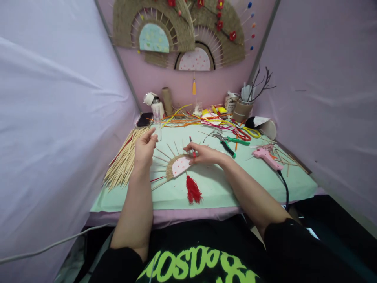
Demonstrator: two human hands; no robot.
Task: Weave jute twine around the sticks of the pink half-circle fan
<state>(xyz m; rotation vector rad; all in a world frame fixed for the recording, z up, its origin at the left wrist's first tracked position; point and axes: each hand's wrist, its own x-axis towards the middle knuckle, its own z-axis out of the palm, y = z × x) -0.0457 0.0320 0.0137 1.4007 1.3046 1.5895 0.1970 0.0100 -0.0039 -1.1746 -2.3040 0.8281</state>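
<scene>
A small half-round fan (pixel 180 166) lies on the table, with a dotted white centre, a twine-wrapped border and thin sticks radiating outward. A red tassel (pixel 193 190) hangs from its lower edge. My left hand (pixel 144 149) is raised over the fan's left side, its fingers closed in a pinch on what looks like a clear plastic ruler (pixel 157 120), faint against the background. Over the right part of the fan, my right hand (pixel 203 153) grips a red pen (pixel 193 147) between thumb and fingers, hiding some of the sticks.
A pile of bamboo sticks (pixel 125 161) lies at the left, near a phone (pixel 144 119). Green-handled pliers (pixel 231 141) and a pink glue gun (pixel 267 158) are on the right. Coloured pipe cleaners (pixel 188 122), a bottle (pixel 157 106) and a branch holder (pixel 242 111) line the back.
</scene>
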